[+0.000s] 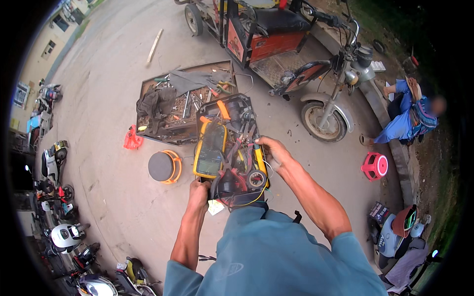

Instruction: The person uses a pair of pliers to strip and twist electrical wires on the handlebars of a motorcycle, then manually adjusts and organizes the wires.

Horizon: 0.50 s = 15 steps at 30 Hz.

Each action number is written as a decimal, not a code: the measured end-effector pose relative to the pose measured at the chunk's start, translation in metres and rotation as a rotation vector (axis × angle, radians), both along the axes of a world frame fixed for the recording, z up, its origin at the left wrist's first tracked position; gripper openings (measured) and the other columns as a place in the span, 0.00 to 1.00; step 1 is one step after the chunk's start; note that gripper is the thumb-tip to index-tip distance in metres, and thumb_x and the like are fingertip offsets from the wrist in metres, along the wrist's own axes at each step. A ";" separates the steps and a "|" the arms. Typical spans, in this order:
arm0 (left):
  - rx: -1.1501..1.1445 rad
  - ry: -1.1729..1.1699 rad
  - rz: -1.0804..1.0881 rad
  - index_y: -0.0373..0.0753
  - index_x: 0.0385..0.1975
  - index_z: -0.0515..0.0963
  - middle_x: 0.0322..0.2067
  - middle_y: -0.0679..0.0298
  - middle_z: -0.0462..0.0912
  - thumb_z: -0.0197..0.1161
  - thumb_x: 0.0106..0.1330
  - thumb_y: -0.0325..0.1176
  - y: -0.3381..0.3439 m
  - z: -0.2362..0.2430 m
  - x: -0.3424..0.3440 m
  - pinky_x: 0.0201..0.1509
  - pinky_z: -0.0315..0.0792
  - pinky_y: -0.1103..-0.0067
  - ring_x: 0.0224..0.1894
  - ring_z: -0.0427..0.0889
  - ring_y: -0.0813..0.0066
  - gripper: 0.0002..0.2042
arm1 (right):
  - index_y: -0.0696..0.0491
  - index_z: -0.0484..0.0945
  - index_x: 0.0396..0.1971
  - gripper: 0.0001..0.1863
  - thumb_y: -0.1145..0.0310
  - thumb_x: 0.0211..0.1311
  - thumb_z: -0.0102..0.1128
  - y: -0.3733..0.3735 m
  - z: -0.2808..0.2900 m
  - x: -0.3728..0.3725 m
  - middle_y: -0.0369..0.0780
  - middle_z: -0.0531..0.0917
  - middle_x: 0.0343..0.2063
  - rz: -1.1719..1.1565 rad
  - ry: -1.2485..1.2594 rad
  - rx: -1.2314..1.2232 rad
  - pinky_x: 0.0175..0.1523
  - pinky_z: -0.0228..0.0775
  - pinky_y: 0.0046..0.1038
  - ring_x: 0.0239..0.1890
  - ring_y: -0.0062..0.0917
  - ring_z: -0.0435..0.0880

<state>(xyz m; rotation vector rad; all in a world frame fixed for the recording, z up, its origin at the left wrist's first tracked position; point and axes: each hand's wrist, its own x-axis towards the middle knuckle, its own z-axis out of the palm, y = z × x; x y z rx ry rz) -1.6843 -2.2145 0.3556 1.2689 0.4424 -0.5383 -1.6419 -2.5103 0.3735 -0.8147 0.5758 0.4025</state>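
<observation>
A dark open tool tray [242, 201] is held in front of my waist. My left hand [198, 193] grips its near left corner, and my right hand [274, 151] is closed on the right rim, the fingertips partly hidden. Inside lies a yellow-framed multimeter [210, 149] along the left side. Beside it are red-handled pliers [243, 140], a roll of tape [256, 179] and a tool with an orange handle [223, 109]. A thin yellow wire [258, 195] loops over the near right edge.
Just ahead, a large metal tray [160, 129] carries tools and grey cloths. A round stool [164, 166] and red plastic bag [132, 138] stand left. A red three-wheeler [276, 47] is beyond; a pink stool [375, 166] and seated person [412, 111] are right. Parked scooters [66, 236] line the left.
</observation>
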 end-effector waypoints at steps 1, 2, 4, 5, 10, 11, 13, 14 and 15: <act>0.027 0.021 0.018 0.22 0.57 0.72 0.50 0.50 0.81 0.46 0.58 0.14 0.004 -0.017 0.012 0.51 0.80 0.74 0.45 0.86 0.66 0.24 | 0.60 0.79 0.44 0.12 0.71 0.63 0.61 0.002 -0.009 0.018 0.41 0.81 0.38 0.025 0.002 0.001 0.47 0.76 0.36 0.40 0.29 0.82; 0.039 0.029 0.031 0.22 0.58 0.71 0.51 0.50 0.81 0.45 0.58 0.14 0.000 -0.025 0.031 0.52 0.80 0.74 0.46 0.86 0.65 0.25 | 0.60 0.78 0.45 0.13 0.71 0.63 0.61 0.004 -0.011 0.041 0.41 0.81 0.38 0.044 -0.009 -0.011 0.48 0.76 0.36 0.40 0.29 0.82; -0.024 -0.028 0.153 0.22 0.58 0.72 0.51 0.48 0.81 0.46 0.57 0.14 -0.014 -0.029 0.072 0.56 0.78 0.72 0.49 0.84 0.63 0.25 | 0.60 0.77 0.48 0.15 0.70 0.65 0.62 0.004 -0.017 0.097 0.42 0.82 0.39 0.074 -0.043 -0.070 0.49 0.77 0.36 0.41 0.30 0.82; -0.009 -0.005 0.177 0.24 0.55 0.74 0.47 0.52 0.82 0.47 0.55 0.14 -0.021 -0.036 0.091 0.51 0.78 0.74 0.44 0.84 0.66 0.24 | 0.61 0.77 0.52 0.18 0.69 0.65 0.63 -0.004 -0.026 0.119 0.43 0.82 0.42 0.127 -0.064 -0.100 0.51 0.77 0.36 0.43 0.31 0.83; 0.269 0.018 0.162 0.27 0.44 0.78 0.32 0.63 0.80 0.53 0.55 0.18 -0.018 -0.107 0.194 0.34 0.69 0.79 0.31 0.77 0.76 0.16 | 0.62 0.72 0.63 0.27 0.66 0.67 0.63 -0.048 -0.038 0.185 0.46 0.82 0.54 0.194 -0.021 -0.448 0.58 0.75 0.33 0.53 0.31 0.83; 0.361 0.018 0.150 0.27 0.41 0.77 0.30 0.64 0.79 0.54 0.56 0.19 -0.021 -0.115 0.216 0.33 0.67 0.79 0.30 0.75 0.77 0.13 | 0.62 0.71 0.65 0.28 0.66 0.68 0.62 -0.069 -0.038 0.182 0.47 0.82 0.56 0.187 -0.023 -0.417 0.59 0.75 0.33 0.54 0.31 0.83; 0.636 0.082 0.091 0.27 0.38 0.78 0.28 0.64 0.78 0.57 0.58 0.23 -0.002 -0.161 0.242 0.32 0.66 0.77 0.30 0.74 0.77 0.10 | 0.60 0.71 0.65 0.27 0.65 0.70 0.61 -0.109 -0.044 0.163 0.46 0.83 0.56 0.177 0.025 -0.382 0.60 0.75 0.32 0.55 0.30 0.83; 0.691 0.011 0.113 0.26 0.38 0.79 0.28 0.63 0.80 0.58 0.60 0.25 -0.003 -0.176 0.246 0.34 0.68 0.74 0.30 0.75 0.77 0.10 | 0.58 0.72 0.64 0.25 0.66 0.70 0.60 -0.138 -0.047 0.145 0.44 0.84 0.54 0.159 0.078 -0.387 0.59 0.75 0.32 0.54 0.28 0.84; 0.673 -0.054 0.121 0.28 0.38 0.80 0.31 0.61 0.82 0.59 0.60 0.26 -0.006 -0.182 0.252 0.38 0.71 0.72 0.33 0.78 0.73 0.10 | 0.58 0.73 0.64 0.25 0.66 0.71 0.60 -0.167 -0.063 0.119 0.43 0.85 0.52 0.085 0.151 -0.454 0.58 0.76 0.32 0.52 0.28 0.85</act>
